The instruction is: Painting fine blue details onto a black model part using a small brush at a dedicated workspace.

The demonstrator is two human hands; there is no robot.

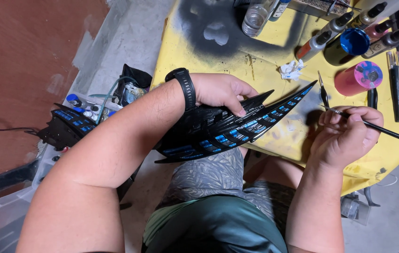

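A black, wing-shaped model piece (227, 129) with blue panels lies tilted, tip toward a thin, possibly wet-tipped paintbrush (377, 127).

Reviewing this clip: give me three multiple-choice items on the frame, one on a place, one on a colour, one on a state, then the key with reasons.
1. Where is the crumpled tissue?
A. On the yellow table cover
B. On the floor
C. In the person's lap

2. What colour are the panels on the black winged piece?
A. Red
B. Blue
C. White

3. What does the right hand hold?
A. Nothing
B. A jar
C. A thin brush

Key: 1 A, it lies on the yellow cover. 2 B, blue strips show between black ribs. 3 C, fingers pinch the brush, while the left hand grips the piece.
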